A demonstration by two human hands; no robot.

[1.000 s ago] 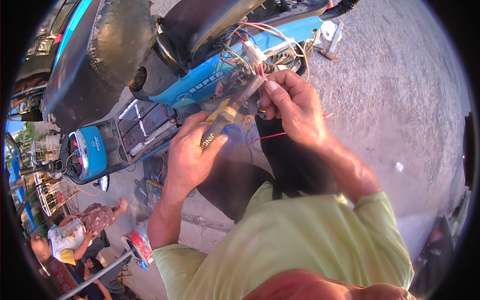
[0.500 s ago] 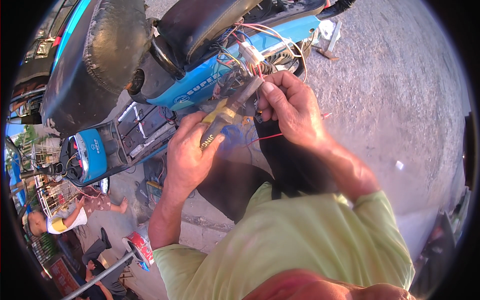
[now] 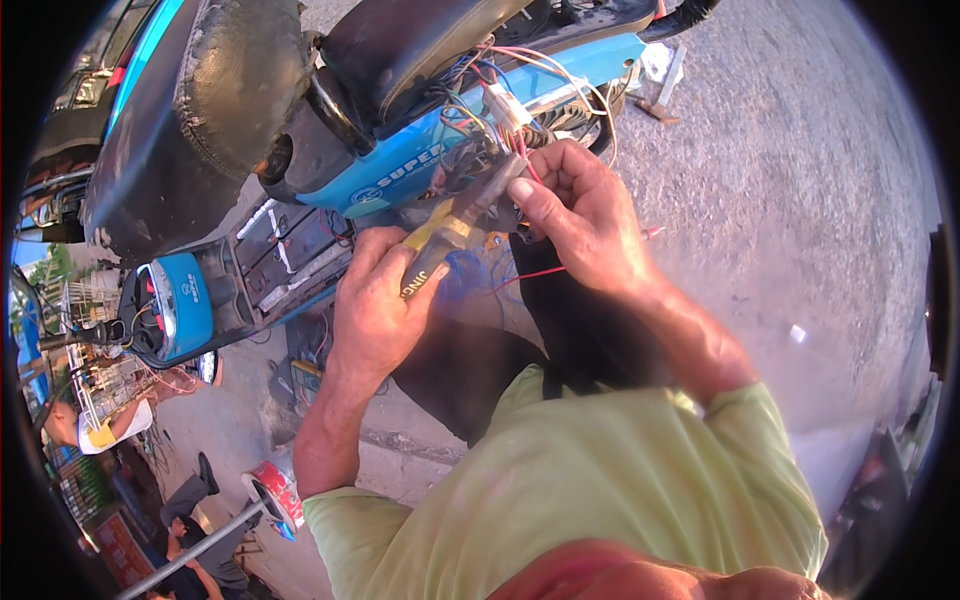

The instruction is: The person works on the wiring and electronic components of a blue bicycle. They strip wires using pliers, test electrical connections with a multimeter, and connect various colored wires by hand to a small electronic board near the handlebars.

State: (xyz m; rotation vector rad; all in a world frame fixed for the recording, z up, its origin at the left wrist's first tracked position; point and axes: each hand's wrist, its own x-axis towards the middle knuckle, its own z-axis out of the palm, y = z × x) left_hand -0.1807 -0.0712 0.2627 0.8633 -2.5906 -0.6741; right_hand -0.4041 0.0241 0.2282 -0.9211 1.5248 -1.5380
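My left hand [image 3: 375, 305] is closed around pliers [image 3: 462, 222] with dark and yellow handles. Their jaws point up and right, toward a bundle of wires at the blue scooter [image 3: 330, 192]. Beside the jaw tips, my right hand [image 3: 592, 215] pinches a thin red wire [image 3: 531, 172] between thumb and fingers. Just above hangs a white plug connector [image 3: 507, 107] among loose coloured wires. Whether the jaws grip the wire cannot be made out. A red lead [image 3: 540, 273] passes below my right hand.
A hammer [image 3: 662, 92] lies on the ground at the upper right. Black seats [image 3: 235, 110] fill the upper left. A second blue scooter frame [image 3: 184, 305] stands at the left, near a red and white tin [image 3: 277, 492] with a pole. Other people are at the lower left.
My right thumb has shifted slightly left and down beside the plier jaws, and more of the red wire shows. The pliers have barely moved. A person at the left has moved farther left.
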